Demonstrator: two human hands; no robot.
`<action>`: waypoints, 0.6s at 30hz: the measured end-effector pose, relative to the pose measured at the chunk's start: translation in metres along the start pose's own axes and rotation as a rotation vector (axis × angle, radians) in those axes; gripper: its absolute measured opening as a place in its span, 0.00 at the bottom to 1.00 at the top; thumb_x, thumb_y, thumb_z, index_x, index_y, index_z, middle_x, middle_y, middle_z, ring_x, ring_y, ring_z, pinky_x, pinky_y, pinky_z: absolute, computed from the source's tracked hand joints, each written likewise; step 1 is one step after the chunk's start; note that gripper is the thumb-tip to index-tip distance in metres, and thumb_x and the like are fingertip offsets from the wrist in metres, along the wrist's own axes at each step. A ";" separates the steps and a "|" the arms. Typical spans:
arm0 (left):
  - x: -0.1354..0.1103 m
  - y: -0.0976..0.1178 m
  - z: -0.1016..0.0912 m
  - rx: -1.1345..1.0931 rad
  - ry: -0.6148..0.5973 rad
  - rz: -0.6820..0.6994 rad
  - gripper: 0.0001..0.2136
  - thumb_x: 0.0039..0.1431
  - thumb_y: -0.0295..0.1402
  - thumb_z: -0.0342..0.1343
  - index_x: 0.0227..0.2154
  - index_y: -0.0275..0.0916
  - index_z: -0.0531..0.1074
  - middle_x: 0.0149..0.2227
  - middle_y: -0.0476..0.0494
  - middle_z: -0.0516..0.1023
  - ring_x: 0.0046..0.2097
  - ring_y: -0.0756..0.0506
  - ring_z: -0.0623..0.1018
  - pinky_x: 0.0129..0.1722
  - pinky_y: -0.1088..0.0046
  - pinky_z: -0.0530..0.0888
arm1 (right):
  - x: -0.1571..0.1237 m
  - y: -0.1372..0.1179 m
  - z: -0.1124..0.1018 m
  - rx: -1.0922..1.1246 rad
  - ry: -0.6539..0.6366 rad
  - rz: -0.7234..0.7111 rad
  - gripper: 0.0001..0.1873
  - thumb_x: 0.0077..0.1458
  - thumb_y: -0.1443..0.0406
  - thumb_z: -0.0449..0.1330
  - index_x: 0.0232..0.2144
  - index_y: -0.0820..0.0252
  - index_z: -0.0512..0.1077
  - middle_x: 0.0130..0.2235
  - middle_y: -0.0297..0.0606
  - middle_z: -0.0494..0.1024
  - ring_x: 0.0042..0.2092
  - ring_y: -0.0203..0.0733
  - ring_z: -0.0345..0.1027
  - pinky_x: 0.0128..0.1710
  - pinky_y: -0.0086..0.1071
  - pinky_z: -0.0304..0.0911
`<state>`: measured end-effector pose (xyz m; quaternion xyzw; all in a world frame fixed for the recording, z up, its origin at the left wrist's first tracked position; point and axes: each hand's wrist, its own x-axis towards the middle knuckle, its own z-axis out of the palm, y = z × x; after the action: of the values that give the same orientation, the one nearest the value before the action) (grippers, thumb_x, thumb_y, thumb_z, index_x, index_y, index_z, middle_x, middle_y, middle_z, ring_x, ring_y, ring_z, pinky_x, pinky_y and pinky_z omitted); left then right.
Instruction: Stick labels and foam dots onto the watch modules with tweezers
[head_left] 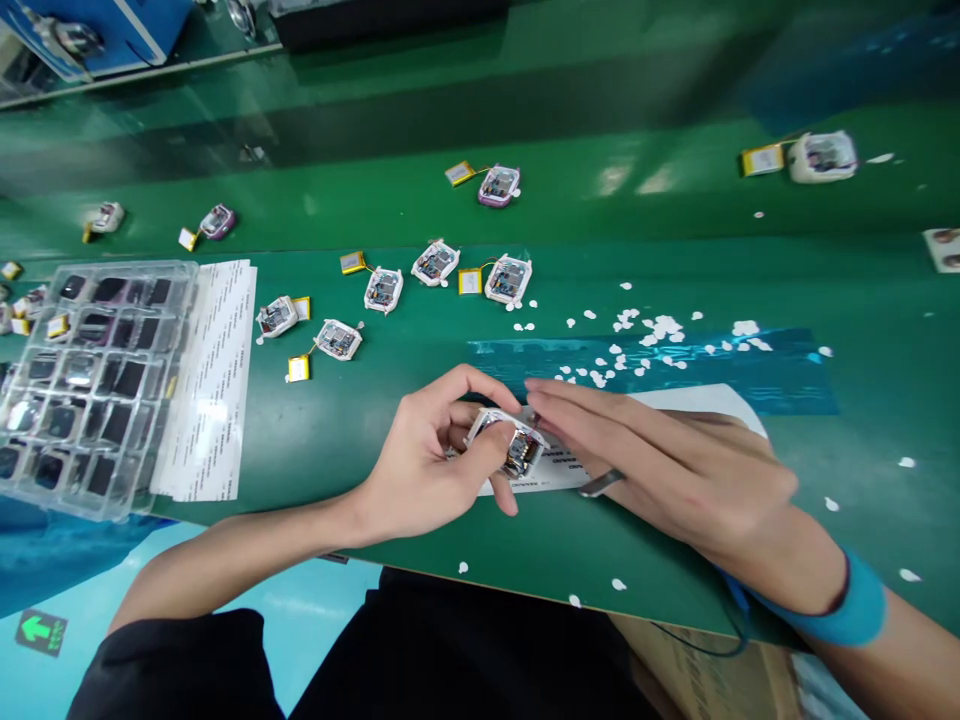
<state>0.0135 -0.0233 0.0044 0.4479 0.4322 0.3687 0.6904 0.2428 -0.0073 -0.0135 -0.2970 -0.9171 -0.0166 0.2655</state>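
Left hand: thumb and fingers clamped on open white case. Case sits between thumb and fingers, tilted, open side up, thumb across its left part. Right hand: fingertips just beside case's upper right corner. Metal tool protrudes below right hand; closure on tool hidden, cannot tell. Printed white sheet beneath both hands.

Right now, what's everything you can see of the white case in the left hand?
The case is small, with a white, plastic-looking rim around crowded electronic parts. It's open, its inside facing us. The left hand holds it slightly tilted over the paper, thumb covering part. The right hand has its fingertips near; I can't tell if they touch.
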 end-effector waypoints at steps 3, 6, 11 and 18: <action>0.000 0.000 0.000 0.022 -0.008 0.007 0.10 0.63 0.29 0.60 0.44 0.39 0.66 0.21 0.57 0.72 0.23 0.45 0.83 0.17 0.79 0.68 | -0.006 0.002 -0.002 -0.009 0.033 -0.045 0.23 0.70 0.76 0.56 0.64 0.63 0.69 0.58 0.46 0.80 0.37 0.39 0.81 0.31 0.32 0.74; 0.000 -0.001 0.000 0.031 -0.008 0.015 0.09 0.63 0.28 0.59 0.43 0.39 0.66 0.21 0.56 0.74 0.23 0.45 0.84 0.17 0.79 0.68 | -0.012 0.005 0.002 -0.073 0.062 -0.054 0.24 0.70 0.75 0.54 0.65 0.62 0.68 0.58 0.47 0.80 0.33 0.38 0.79 0.26 0.32 0.70; 0.000 -0.005 0.000 0.131 0.060 0.081 0.06 0.65 0.29 0.59 0.41 0.39 0.68 0.24 0.53 0.79 0.24 0.46 0.84 0.20 0.80 0.73 | -0.019 0.005 0.007 -0.078 0.017 -0.057 0.24 0.69 0.73 0.51 0.64 0.60 0.69 0.58 0.44 0.80 0.40 0.43 0.81 0.27 0.34 0.71; -0.006 -0.009 0.003 0.398 0.058 0.185 0.04 0.66 0.26 0.55 0.42 0.39 0.68 0.27 0.53 0.79 0.26 0.49 0.84 0.23 0.82 0.77 | 0.001 -0.004 -0.004 -0.194 -0.026 -0.191 0.15 0.70 0.76 0.49 0.48 0.67 0.75 0.49 0.45 0.84 0.36 0.39 0.77 0.28 0.33 0.69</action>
<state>0.0148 -0.0327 -0.0021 0.6025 0.4732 0.3505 0.5388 0.2416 -0.0107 -0.0089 -0.2326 -0.9386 -0.1264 0.2210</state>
